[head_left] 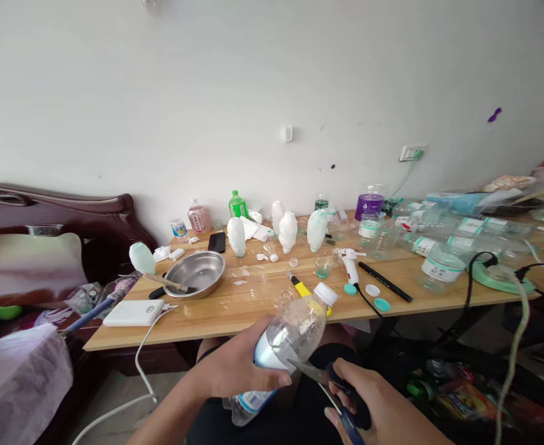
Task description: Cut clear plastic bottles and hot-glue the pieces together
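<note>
My left hand (239, 364) is wrapped round a clear plastic bottle (300, 324) with a white cap and a blue-and-white label. The bottle is tilted over my lap, in front of the table edge, with its cap up and to the right. In my right hand (365, 395) is a pair of scissors (316, 374) with dark handles, its blades parted. One blade's tip meets the bottle's side beside the label; whether it goes through the plastic I cannot tell. Just behind the bottle a yellow utility knife (300, 285) lies on the table, partly hidden.
On the wooden table (198, 327) stand a steel bowl (202, 275) with a brush, several white bottle-shaped forms (288, 232), a glue gun (350, 266), a black marker (386, 281) and a white power bank (133, 313). Several clear bottles (441, 266) crowd the right side. Cables hang over the front edge.
</note>
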